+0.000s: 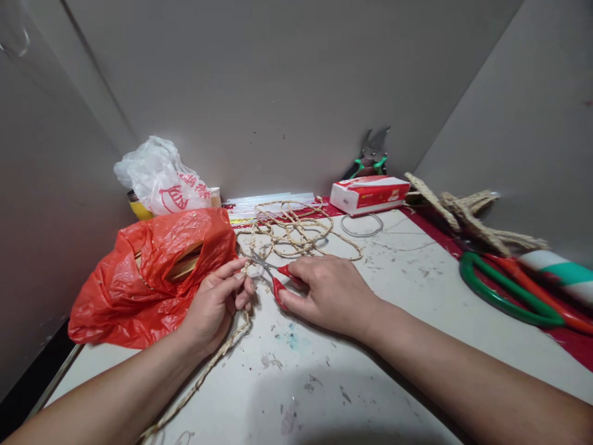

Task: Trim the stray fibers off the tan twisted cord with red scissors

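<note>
A braided straw cord (221, 351) runs up from the table's near edge into my left hand (221, 301), which pinches it between thumb and fingers. Beyond that hand, more of the cord lies in loose loops on the white table. My right hand (330, 289) has its fingers in the red handles of a pair of scissors (279, 289). The scissor blades are parted and point left, right at the cord just above my left fingertips. Whether they touch the cord strand I cannot make out.
A red plastic bag (139, 290) with wooden pieces sits left, a white bag (162, 179) behind it. At the back are clear sticks (273, 203), a red-white box (370, 194), a wire coil (361, 225) and pruning shears (374, 151). Green-handled shears (500, 296) lie right. Scraps dot the white table (398, 371).
</note>
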Available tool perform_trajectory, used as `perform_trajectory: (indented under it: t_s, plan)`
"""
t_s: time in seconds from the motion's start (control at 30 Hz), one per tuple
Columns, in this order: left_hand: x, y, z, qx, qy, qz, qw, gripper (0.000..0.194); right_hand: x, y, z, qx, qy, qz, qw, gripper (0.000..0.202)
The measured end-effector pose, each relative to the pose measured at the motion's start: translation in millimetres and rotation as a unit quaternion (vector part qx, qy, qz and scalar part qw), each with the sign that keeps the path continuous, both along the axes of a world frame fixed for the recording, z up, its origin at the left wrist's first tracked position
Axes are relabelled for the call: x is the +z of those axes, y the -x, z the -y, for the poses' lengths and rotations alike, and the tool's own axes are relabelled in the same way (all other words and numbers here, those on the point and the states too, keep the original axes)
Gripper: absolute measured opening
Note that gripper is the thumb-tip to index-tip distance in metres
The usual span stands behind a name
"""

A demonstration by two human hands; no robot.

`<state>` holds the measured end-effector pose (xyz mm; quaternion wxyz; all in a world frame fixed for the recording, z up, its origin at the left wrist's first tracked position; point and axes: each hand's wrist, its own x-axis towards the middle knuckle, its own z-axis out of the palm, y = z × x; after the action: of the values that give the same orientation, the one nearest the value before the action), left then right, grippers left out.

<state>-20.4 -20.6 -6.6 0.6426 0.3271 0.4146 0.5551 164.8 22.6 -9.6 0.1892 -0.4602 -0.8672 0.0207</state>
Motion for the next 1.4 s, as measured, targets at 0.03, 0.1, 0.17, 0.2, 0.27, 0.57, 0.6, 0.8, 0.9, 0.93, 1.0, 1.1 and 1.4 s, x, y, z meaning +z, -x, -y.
perform_trajectory:
  t_s: [0.03, 0.1, 0.17, 0.2, 0.27, 0.57, 0.6, 0.8, 0.9, 0.93, 1.0, 1.1, 1.4]
  plan:
    - [-0.1, 0.2, -0.4, 0.0, 0.001, 0.003, 1.0, 0.022, 0.0, 0.2, 0.2, 0.002, -0.012, 0.008, 1.0, 0.029]
    - [-0.8, 0.6, -1.2, -0.005, 0.0, 0.007, 1.0, 0.023, 0.4, 0.2, 0.4, 0.001, -0.029, 0.025, 0.999, 0.03]
    - [-1.9, 1.3, -1.5, -0.012, -0.001, 0.009, 1.0, 0.025, 1.2, 0.1, 0.7, 0.0, -0.039, 0.041, 0.998, 0.031]
    - [-2.3, 1.6, -1.5, -0.015, -0.003, 0.008, 1.0, 0.026, 1.7, 0.1, 0.8, -0.001, -0.044, 0.048, 0.998, 0.031]
    - [-3.0, 2.2, -1.1, -0.016, -0.005, 0.004, 1.0, 0.029, 2.7, 0.3, 1.0, -0.006, -0.048, 0.062, 0.997, 0.031]
    - [-2.2, 2.5, 0.2, -0.014, -0.005, -0.002, 1.0, 0.034, 1.1, -1.8, -2.1, -0.039, -0.036, 0.028, 0.998, 0.034]
    - [-1.6, 2.1, 0.2, -0.012, -0.004, -0.002, 1.0, 0.033, 0.7, -2.1, -1.9, -0.034, -0.048, 0.018, 0.998, 0.034]
    - [-0.7, 1.3, -1.5, 0.001, -0.007, 0.007, 1.0, 0.023, -0.7, -2.0, -0.1, -0.011, -0.081, -0.037, 0.996, 0.03]
    - [-2.2, 2.9, -2.9, 0.01, -0.001, 0.011, 1.0, 0.021, -1.0, -1.2, -1.2, -0.043, -0.058, -0.034, 0.997, 0.03]
    - [-2.6, 3.5, -3.2, 0.012, 0.001, 0.011, 1.0, 0.021, -0.9, -1.0, -1.4, -0.056, -0.046, -0.032, 0.997, 0.03]
    - [-3.1, 4.2, -3.6, 0.016, 0.004, 0.011, 1.0, 0.021, -0.5, -0.7, -1.3, -0.063, -0.029, -0.029, 0.997, 0.031]
    - [-3.2, 4.2, -3.5, 0.009, 0.0, 0.015, 1.0, 0.024, 0.2, -0.6, 1.0, -0.027, -0.046, -0.013, 0.999, 0.03]
    - [-1.7, 3.1, -2.4, -0.002, 0.001, 0.012, 1.0, 0.03, 1.4, -1.0, 2.2, -0.008, -0.072, 0.053, 0.996, 0.03]
